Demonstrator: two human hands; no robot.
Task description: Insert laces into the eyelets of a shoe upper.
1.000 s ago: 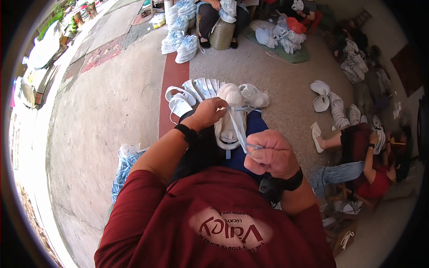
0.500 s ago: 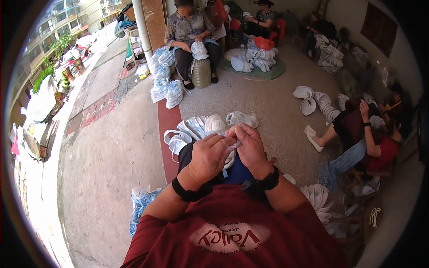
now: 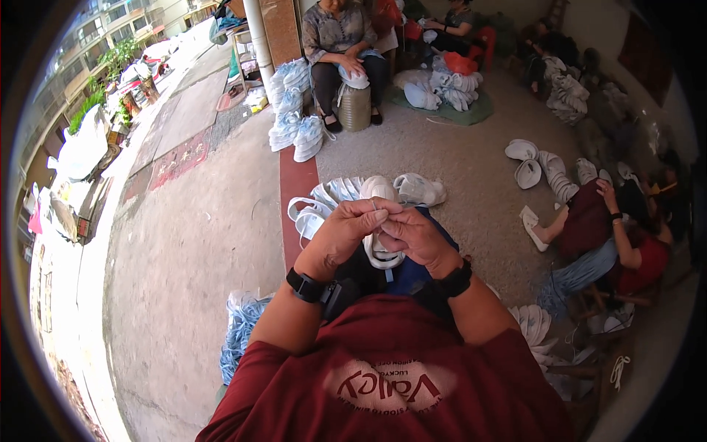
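A bundle of pale blue laces (image 3: 243,333) lies at eight o'clock from the white shoe (image 3: 378,188). A row of white-and-blue uppers (image 3: 338,191) sits at ten. The left grip (image 3: 352,227) presses thumb and forefinger together on a thin pale lace (image 3: 375,208), above the white shoe, which rests on the lap, toe to twelve. The right grip (image 3: 420,237) curls in, touching it; what its fingers pinch is hidden. Another pale shoe (image 3: 420,189) lies between one and two; white stacked pieces (image 3: 532,323) stand at four.
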